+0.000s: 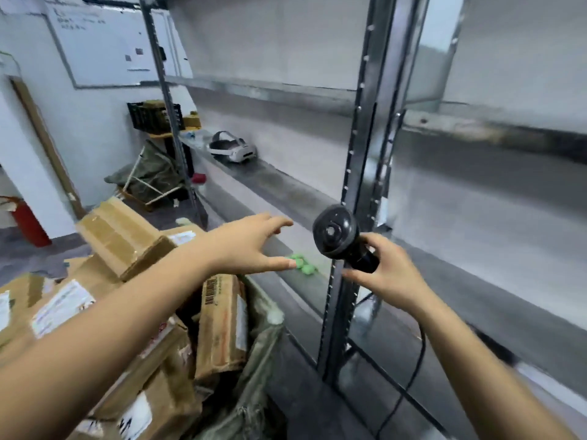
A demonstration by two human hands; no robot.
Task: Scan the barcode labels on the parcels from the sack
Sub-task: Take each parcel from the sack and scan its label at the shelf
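Right hand [386, 274] gripped the black corded handheld barcode scanner [341, 238] by its handle, near the grey metal shelving upright [355, 198]. Left hand [251, 246] was spread, holding nothing, reaching over the shelf edge. Brown cardboard parcels [222, 325] sat lower left in the olive woven sack [254, 360], labels showing. None under the scanner; scanning apparently mostly left.
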